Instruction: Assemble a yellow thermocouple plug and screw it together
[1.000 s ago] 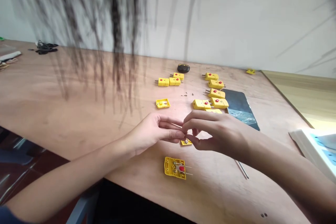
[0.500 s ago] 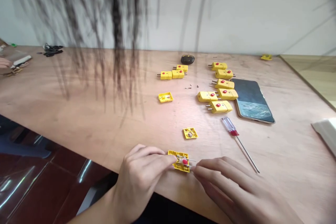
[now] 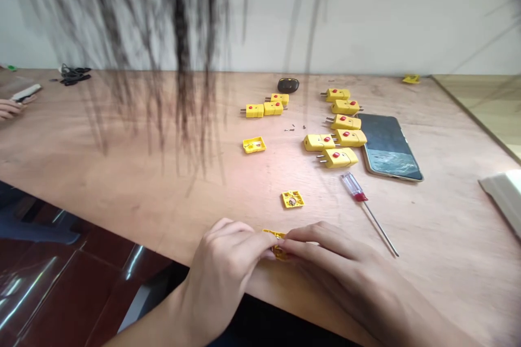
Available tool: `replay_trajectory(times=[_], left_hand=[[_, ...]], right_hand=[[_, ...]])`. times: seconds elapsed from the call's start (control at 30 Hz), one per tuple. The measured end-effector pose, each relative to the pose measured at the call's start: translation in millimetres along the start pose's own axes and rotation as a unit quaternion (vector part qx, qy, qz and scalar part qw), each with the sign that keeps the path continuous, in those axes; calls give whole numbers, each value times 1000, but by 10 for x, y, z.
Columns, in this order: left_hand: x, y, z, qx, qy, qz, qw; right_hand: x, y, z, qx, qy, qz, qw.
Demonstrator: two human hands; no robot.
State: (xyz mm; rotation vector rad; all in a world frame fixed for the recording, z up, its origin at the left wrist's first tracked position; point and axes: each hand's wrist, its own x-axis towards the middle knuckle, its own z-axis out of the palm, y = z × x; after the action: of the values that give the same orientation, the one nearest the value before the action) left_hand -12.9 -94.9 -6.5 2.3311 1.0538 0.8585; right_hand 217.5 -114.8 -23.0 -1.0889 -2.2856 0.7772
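Note:
Near the table's front edge lies an open yellow plug housing half (image 3: 278,253), mostly covered by fingers. My left hand (image 3: 228,260) grips it from the left between thumb and fingers. From the right, my right hand (image 3: 337,252) reaches over it, fingertips pressed together on its inner parts; the red button and metal pins are hidden under them. Just beyond my hands is a smaller yellow cover piece (image 3: 292,199) with small metal parts inside. Further back sits another yellow shell (image 3: 254,145), open side up.
Several yellow two-pin plugs with red buttons (image 3: 340,158) stand beside a phone (image 3: 391,146). A screwdriver (image 3: 355,190) lies to the right, tiny screws (image 3: 290,129) in the middle. Behind them is a black case (image 3: 288,85). Another person's hand (image 3: 8,108) shows at far left.
My right hand has moved left, from the pin ends onto the housing, covering the red button and pins. My left hand keeps its grip. The whole view has shifted slightly.

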Motion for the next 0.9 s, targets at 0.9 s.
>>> replay_trajectory(times=[0.9], left_hand=[[31, -78, -29, -47, -19, 21, 999]], right_hand=[[112, 10, 114, -5, 143, -21, 989]])
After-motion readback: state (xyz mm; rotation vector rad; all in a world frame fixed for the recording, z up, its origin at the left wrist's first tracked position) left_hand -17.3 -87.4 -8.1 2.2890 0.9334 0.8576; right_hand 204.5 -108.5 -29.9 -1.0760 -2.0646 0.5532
